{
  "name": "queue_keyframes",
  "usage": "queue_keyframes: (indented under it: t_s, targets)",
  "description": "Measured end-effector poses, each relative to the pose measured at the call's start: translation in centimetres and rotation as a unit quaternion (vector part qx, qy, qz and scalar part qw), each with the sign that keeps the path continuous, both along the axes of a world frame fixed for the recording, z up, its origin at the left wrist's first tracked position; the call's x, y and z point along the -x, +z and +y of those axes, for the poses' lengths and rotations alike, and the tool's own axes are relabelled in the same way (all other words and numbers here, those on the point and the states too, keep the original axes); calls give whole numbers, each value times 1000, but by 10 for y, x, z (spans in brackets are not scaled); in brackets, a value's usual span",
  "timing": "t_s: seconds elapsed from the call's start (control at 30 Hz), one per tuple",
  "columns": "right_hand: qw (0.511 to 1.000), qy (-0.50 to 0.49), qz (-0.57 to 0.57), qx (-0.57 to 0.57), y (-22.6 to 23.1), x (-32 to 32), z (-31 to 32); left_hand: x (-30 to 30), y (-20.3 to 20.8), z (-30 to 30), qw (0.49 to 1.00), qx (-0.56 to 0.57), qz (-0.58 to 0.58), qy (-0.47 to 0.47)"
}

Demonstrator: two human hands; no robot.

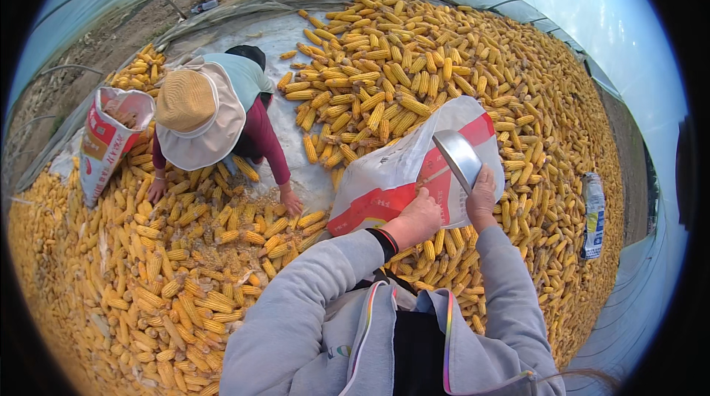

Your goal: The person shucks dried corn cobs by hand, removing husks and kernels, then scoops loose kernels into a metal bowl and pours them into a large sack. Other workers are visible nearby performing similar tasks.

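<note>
A white and red woven sack (373,200) lies in front of me, slanting up to the right over the corn cobs. My left hand (418,220) is closed on its near edge, at the red printed part. In my right hand (482,200) I grip a shiny metal bowl (460,157) by its near rim, fingers wrapped round. The bowl is tilted on its side over the sack's right part. Whether anything is inside the bowl or the sack cannot be seen.
Yellow corn cobs (444,56) are heaped ahead, right and left. A co-worker in a straw hat (187,100) bends at left, hands on cobs. Beside them stands another sack (111,137). A pale sheet (277,45) lies between heaps; a white-blue bag (592,215) rests far right.
</note>
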State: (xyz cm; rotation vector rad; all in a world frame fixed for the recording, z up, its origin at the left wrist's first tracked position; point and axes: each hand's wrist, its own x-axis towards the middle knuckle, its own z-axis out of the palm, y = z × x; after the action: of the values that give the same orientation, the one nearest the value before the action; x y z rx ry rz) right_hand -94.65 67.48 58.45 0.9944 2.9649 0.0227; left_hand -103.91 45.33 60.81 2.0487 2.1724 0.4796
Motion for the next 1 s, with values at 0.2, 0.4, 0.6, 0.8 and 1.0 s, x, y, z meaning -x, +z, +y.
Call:
queue_keyframes:
  t_s: [0.2, 0.4, 0.6, 0.8, 1.0]
  targets:
    - [949, -46, 256, 178, 13, -8, 20, -21, -39, -64, 957, -209, -43, 195]
    - [678, -270, 403, 552, 25, -46, 74, -188, -129, -274, 826, 95, -132, 539]
    - [542, -185, 423, 702, 15, -32, 101, -567, -137, -412, 319, 410, -416, 747]
    - [507, -82, 442, 735, 59, 8, 53, -735, -144, -362, 292, 326, -492, 752]
    - [584, -95, 289, 753, 58, -19, -53, -686, -149, -311, 199, -18, -428, 882]
